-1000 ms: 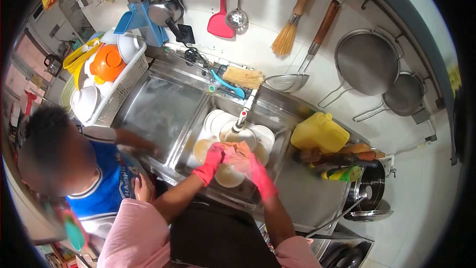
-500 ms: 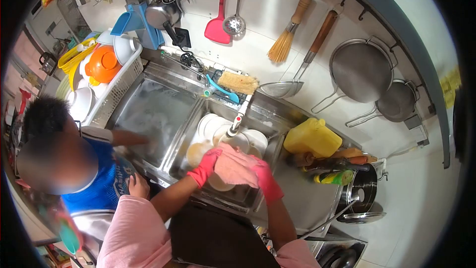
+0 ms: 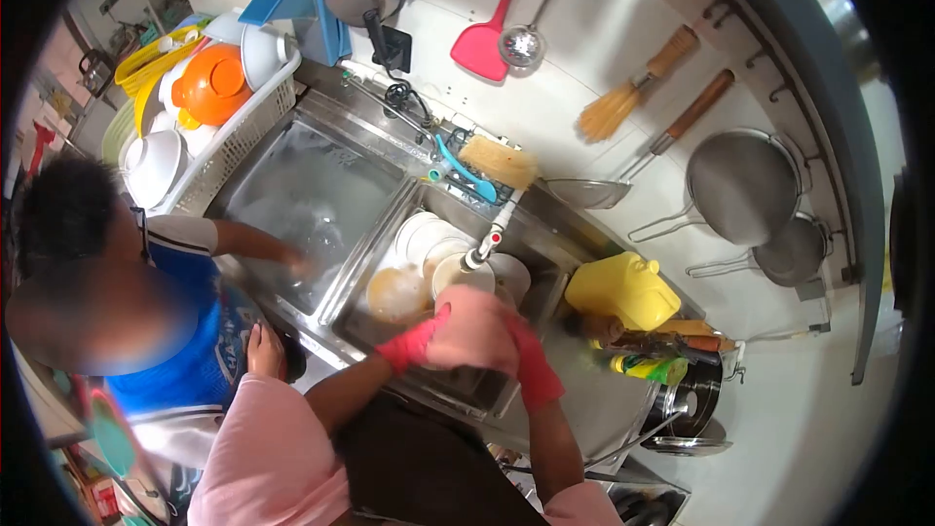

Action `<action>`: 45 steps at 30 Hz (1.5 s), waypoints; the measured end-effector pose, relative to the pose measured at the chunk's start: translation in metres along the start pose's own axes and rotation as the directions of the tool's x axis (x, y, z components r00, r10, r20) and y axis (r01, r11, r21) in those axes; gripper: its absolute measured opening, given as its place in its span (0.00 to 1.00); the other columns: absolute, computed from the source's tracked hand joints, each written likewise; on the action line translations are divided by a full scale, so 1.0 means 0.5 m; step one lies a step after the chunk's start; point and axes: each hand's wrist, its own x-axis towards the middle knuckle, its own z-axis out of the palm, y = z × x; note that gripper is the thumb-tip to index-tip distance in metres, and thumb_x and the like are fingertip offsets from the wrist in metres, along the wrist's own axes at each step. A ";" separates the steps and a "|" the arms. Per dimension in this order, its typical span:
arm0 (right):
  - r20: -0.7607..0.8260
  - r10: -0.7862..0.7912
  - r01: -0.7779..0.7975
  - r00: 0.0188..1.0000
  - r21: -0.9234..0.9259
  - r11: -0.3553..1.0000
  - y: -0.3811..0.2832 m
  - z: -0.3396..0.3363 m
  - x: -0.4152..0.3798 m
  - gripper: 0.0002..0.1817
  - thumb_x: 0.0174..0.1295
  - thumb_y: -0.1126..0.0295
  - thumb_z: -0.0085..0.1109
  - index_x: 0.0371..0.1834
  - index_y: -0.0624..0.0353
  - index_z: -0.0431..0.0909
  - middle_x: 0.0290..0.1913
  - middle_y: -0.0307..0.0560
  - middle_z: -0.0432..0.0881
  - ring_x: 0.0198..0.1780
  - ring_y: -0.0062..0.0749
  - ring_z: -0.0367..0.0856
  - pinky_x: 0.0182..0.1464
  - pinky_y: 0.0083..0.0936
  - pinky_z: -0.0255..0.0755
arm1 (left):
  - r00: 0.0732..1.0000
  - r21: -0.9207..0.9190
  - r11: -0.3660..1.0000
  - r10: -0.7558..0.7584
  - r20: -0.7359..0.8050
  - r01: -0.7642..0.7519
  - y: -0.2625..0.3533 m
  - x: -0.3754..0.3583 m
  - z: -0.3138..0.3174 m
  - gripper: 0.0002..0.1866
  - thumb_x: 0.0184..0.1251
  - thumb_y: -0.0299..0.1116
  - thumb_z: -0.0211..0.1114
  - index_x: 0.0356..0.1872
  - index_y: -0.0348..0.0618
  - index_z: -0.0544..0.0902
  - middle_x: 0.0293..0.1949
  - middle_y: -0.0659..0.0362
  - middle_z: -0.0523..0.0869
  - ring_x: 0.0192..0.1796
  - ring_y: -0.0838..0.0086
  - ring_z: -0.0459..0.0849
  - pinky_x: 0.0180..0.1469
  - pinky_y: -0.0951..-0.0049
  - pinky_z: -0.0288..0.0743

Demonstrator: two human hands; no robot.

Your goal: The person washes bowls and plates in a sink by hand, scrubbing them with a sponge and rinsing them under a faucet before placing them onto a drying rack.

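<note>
My left hand point(image 3: 411, 345), in a pinkish-red rubber glove, grips the left side of a pink cloth point(image 3: 474, 331). My right hand point(image 3: 535, 367), gloved alike, holds the cloth's right side. The cloth is bunched and rounded over the right sink basin point(image 3: 343, 333); whether anything is inside it cannot be seen. Beneath and behind it lie several white plates point(image 3: 421, 242) and a plate with brownish suds point(image 3: 394, 294). The tap point(image 3: 475, 258) hangs just above the cloth, over a pale bowl point(image 3: 462, 279).
At left, a person in a blue jersey point(image 3: 185, 356) reaches a hand point(image 3: 295, 261) into the water-filled left basin point(image 3: 321, 185). A white basket point(image 3: 234, 141) of bowls stands behind. On the right counter are a yellow jug point(image 3: 623, 292) and a green-yellow bottle point(image 3: 653, 368). Strainers point(image 3: 742, 185) hang on the wall.
The cloth, earlier spread flatter between my hands, is now gathered into a rounded shape, with my hands lower around it. The camera view has shifted and tilted slightly.
</note>
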 end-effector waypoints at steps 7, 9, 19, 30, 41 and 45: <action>0.051 -0.051 0.063 0.997 -0.255 0.965 -0.003 -0.060 0.016 0.22 0.75 0.65 0.55 0.67 0.65 0.74 0.62 0.47 0.81 0.62 0.33 0.80 0.64 0.28 0.72 | 0.993 0.006 0.993 -0.115 0.028 0.115 -0.003 -0.001 0.004 0.26 0.75 0.39 0.63 0.68 0.40 0.72 0.62 0.55 0.82 0.64 0.67 0.80 0.66 0.63 0.75; 0.015 -0.176 0.167 0.984 -0.409 0.897 -0.053 0.013 -0.019 0.21 0.74 0.67 0.56 0.67 0.65 0.74 0.61 0.46 0.82 0.60 0.32 0.80 0.63 0.28 0.73 | 0.996 0.017 0.996 -0.086 0.027 0.086 0.012 -0.010 0.026 0.25 0.75 0.38 0.63 0.69 0.40 0.71 0.62 0.56 0.81 0.64 0.69 0.80 0.65 0.65 0.76; -0.313 -0.305 0.035 0.900 -0.646 0.763 -0.008 -0.182 0.011 0.20 0.69 0.66 0.63 0.61 0.63 0.78 0.51 0.43 0.86 0.49 0.27 0.83 0.52 0.25 0.76 | 0.951 -0.158 0.938 -0.308 0.023 0.308 0.002 0.162 0.059 0.14 0.74 0.36 0.63 0.54 0.39 0.79 0.41 0.56 0.86 0.36 0.76 0.85 0.32 0.84 0.82; -0.262 -0.775 0.196 0.575 -0.876 0.441 -0.455 -0.094 -0.070 0.10 0.68 0.65 0.64 0.37 0.62 0.82 0.27 0.41 0.82 0.27 0.20 0.77 0.33 0.25 0.73 | 0.940 0.604 0.720 0.251 0.230 -0.341 0.010 0.309 0.272 0.21 0.77 0.45 0.61 0.62 0.43 0.76 0.55 0.58 0.83 0.58 0.70 0.81 0.60 0.70 0.75; -0.019 -0.780 -0.180 0.626 -0.976 -0.120 -0.612 -0.226 0.117 0.22 0.71 0.51 0.47 0.40 0.56 0.85 0.35 0.54 0.87 0.41 0.54 0.85 0.51 0.47 0.76 | 0.993 0.295 0.951 0.075 0.086 -0.098 -0.035 0.510 0.391 0.33 0.72 0.62 0.60 0.63 0.44 0.74 0.58 0.52 0.81 0.61 0.60 0.78 0.66 0.59 0.73; -0.017 -0.761 -0.383 0.648 -0.871 -0.307 -0.592 -0.211 0.114 0.21 0.71 0.51 0.46 0.40 0.52 0.86 0.36 0.50 0.88 0.43 0.50 0.87 0.52 0.48 0.77 | 0.981 0.346 0.924 0.116 0.154 -0.164 -0.059 0.495 0.429 0.31 0.75 0.61 0.56 0.62 0.44 0.74 0.56 0.50 0.82 0.57 0.59 0.81 0.63 0.57 0.75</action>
